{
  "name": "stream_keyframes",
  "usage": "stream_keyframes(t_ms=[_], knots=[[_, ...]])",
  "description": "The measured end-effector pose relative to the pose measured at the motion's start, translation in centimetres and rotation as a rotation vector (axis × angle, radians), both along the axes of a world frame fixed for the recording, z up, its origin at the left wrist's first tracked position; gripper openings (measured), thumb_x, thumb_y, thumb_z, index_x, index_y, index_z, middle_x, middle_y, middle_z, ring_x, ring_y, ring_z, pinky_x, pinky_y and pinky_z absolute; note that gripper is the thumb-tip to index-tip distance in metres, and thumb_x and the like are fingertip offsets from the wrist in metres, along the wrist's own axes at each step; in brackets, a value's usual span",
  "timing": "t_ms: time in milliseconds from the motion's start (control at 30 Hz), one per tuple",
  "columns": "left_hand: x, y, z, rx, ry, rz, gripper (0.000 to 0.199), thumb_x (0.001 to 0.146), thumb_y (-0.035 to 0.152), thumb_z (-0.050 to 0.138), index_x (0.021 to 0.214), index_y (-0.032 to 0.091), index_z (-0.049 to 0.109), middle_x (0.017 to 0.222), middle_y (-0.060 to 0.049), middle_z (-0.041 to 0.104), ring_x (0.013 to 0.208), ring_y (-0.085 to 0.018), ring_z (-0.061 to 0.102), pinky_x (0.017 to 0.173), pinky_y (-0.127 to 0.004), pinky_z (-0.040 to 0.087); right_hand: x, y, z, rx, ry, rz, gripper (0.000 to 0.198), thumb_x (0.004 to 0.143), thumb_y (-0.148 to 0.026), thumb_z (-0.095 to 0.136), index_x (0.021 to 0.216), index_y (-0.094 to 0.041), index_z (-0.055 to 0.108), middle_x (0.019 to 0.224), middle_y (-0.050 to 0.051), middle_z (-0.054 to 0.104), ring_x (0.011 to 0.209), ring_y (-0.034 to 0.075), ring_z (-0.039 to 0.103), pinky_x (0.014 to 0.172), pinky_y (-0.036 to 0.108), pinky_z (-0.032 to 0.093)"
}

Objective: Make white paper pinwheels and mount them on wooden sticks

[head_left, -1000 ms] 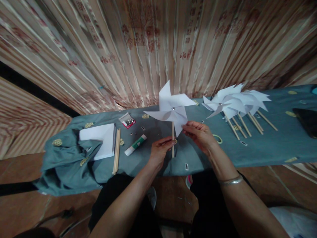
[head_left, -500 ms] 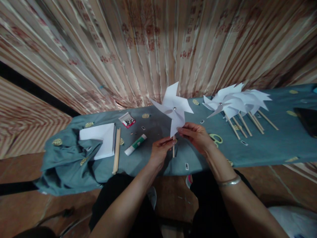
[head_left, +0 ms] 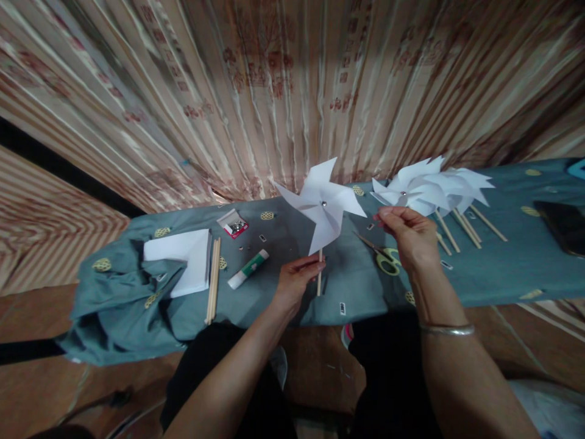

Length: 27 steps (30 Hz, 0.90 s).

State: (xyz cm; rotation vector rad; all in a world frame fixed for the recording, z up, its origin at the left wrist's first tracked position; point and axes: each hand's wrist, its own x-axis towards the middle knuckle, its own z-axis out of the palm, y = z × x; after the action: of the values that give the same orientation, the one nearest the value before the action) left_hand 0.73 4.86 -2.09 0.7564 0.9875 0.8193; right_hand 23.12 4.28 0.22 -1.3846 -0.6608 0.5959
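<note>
Head cam: L fingers (head_left: 302, 263) pinch pinwheel stick (head_left: 319, 285), R fingers (head_left: 397, 213) together; open box (head_left: 229, 217) w/ metal pcs (head_left: 237, 227).

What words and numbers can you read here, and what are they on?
None can be read clearly.
Curtain: reddish character-like marks, too blurred to read.
Tablecloth: small white labels with dark marks, too blurred to read.
Glue stick: pale print on green, too blurred.
Red box: any print is too small.
White pinwheel in the left hand: no writing shows.

Head view looks forward and down across the table (head_left: 354, 283)
</note>
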Motion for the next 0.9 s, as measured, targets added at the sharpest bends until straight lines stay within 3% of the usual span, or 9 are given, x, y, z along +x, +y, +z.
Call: stream_keyframes(t_ms=[167,500,900], knots=[[0.2,-0.3,-0.2,0.008,0.003,-0.039,0.032,0.052,0.03,0.089,0.079,0.015,0.08,0.082,-0.009,0.076,0.069,-0.014,0.061,0.066,-0.027,0.042,0.4,1.1,-0.3,0.036,-0.045,0.031,0.03,0.059,-0.04,0.084,0.082,-0.023,0.075,0.078,0.002,0.075,0.074,0.019,0.067,0.075,0.036,0.053],[0.2,-0.1,-0.4,0.008,0.018,-0.02,0.031,0.052,0.03,0.089,0.078,0.016,0.08,0.08,-0.008,0.076,0.068,-0.014,0.06,0.065,-0.026,0.042,-0.7,1.0,0.0,-0.014,-0.025,0.072,0.021,0.054,-0.034,0.083,0.069,-0.023,0.074,0.064,-0.002,0.069,0.059,0.013,0.056,0.062,0.03,0.046],[0.1,0.3,-0.2,0.045,0.016,0.03,0.029,0.053,0.031,0.089,0.076,0.017,0.08,0.081,-0.009,0.077,0.069,-0.014,0.061,0.063,-0.026,0.042,-3.1,0.7,0.5,-0.112,0.161,0.162,0.032,0.042,-0.039,0.092,0.063,-0.023,0.074,0.058,-0.002,0.068,0.054,0.01,0.054,0.055,0.024,0.044]])
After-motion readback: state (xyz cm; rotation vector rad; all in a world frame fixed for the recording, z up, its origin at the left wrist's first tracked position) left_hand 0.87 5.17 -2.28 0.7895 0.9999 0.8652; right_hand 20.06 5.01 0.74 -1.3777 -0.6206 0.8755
